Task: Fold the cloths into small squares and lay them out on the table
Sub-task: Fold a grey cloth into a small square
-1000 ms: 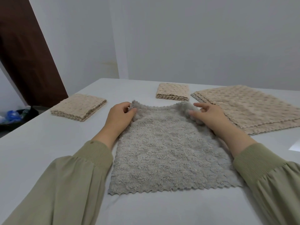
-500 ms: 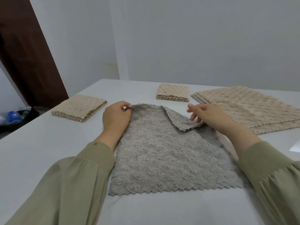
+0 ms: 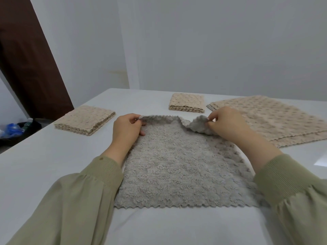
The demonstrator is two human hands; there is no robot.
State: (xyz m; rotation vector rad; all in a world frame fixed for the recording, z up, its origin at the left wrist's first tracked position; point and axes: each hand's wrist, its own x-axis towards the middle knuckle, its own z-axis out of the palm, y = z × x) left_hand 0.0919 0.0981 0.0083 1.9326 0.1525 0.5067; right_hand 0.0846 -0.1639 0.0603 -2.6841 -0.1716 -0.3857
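Observation:
A grey fluffy cloth (image 3: pixel 175 167) with scalloped edges lies spread on the white table (image 3: pixel 53 156) in front of me. My left hand (image 3: pixel 126 129) pinches its far left corner, just off the table. My right hand (image 3: pixel 226 123) pinches the far right corner, lifted and curled back over the cloth. A folded beige square (image 3: pixel 85 119) lies at the left. A second folded beige square (image 3: pixel 187 103) sits at the back centre.
A stack of unfolded beige cloths (image 3: pixel 276 121) lies flat at the right back of the table. A dark wooden door (image 3: pixel 26 59) stands at the far left, with bags (image 3: pixel 12 129) on the floor below the table's left edge. A grey wall rises behind the table.
Both hands have taken the far corners of the grey cloth and raised them. The right corner has come up off the table and curled back; the left hand has lifted its corner slightly.

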